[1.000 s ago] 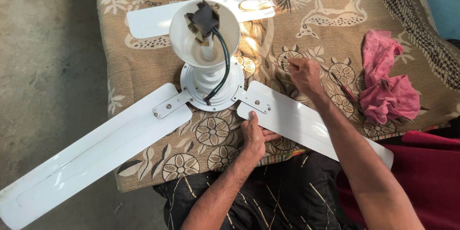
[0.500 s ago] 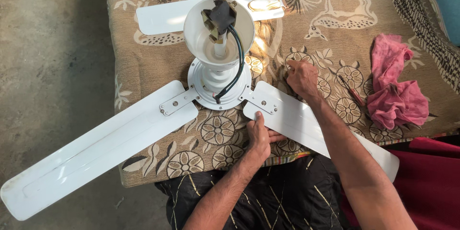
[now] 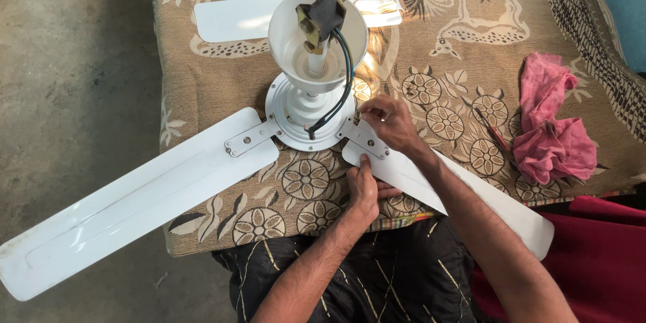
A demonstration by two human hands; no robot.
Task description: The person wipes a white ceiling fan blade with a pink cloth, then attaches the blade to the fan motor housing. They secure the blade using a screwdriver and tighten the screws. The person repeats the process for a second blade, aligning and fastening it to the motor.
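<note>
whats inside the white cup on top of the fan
Inside the white funnel-shaped cup, a white central rod rises, topped by a dark wiring block with brass parts. A black cable loops out over the rim. The cup's bottom, around the rod's base, is hidden.

view: single head cam, no second view, so no overlap to report
position: above the seated person's lap, at the near edge of the cloth-covered worktop (image 3: 202, 81)
facing: steeply down, almost top-down
range: close; forearms enter from bottom edge
framing: ceiling fan (image 3: 306, 104) hub upper centre, left blade runs to the bottom-left corner, concrete floor (image 3: 67, 60) fills the left strip
</note>
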